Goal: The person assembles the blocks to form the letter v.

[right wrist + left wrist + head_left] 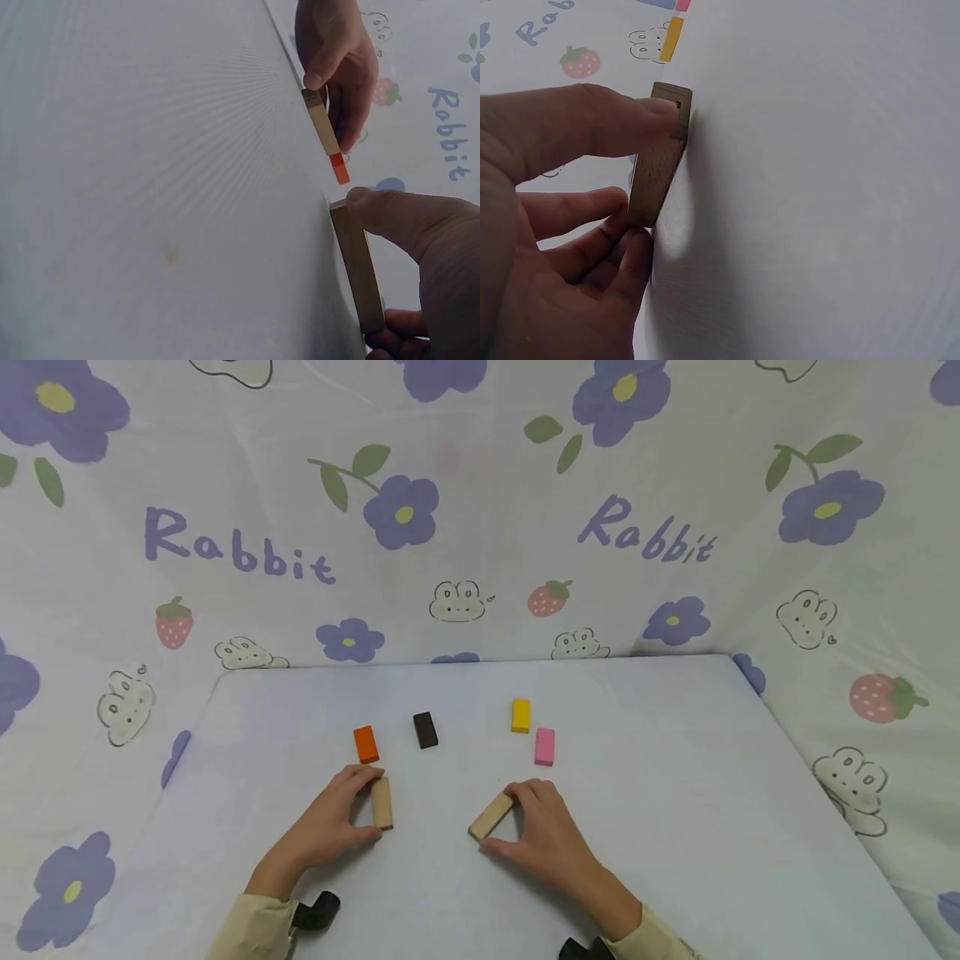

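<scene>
My left hand holds a plain wooden block by its two ends, thumb at the near end and fingers at the far end. In the left wrist view the thumb covers part of that wooden block. Further right, my right hand pinches a second wooden block end to end; it lies slantwise on the white table. The right wrist view shows this second block between thumb and fingers. Just beyond the left fingers lies an orange block.
A black block lies right of the orange one. Farther right are a yellow block and a pink block, close together. The white table meets a patterned cloth at its back edge.
</scene>
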`<state>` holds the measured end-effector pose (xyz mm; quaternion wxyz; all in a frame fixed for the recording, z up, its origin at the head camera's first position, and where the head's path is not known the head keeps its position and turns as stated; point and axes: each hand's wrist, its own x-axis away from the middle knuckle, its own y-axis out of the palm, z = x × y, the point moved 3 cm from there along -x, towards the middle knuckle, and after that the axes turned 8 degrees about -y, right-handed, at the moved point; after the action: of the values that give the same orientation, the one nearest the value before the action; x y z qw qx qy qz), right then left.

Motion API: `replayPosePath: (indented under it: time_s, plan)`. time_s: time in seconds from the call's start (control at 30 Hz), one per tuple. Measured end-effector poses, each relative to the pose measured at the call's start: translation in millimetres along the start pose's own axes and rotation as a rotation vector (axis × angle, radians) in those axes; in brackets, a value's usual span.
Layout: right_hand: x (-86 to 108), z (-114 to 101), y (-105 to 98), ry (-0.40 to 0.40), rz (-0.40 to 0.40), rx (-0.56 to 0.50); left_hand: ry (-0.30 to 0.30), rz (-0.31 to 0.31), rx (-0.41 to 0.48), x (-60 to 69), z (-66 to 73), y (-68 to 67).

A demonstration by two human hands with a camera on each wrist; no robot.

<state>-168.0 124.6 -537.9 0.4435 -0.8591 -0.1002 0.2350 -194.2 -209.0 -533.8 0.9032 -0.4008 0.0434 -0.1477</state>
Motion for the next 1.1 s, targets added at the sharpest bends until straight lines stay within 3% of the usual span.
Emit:
replayPosePath:
  time_s: [0.57,1.1]
  plan:
    - [-3.5,-1.7,0.2,0.039,-0.021,0.004,-0.005,-0.036,-0.010,-2.5,5.3,-3.5]
    - [-4.6,-3.7,-0.6,0.026,-0.031,0.041,0.006,-0.023,-0.018,-4.9,3.9,-3.0]
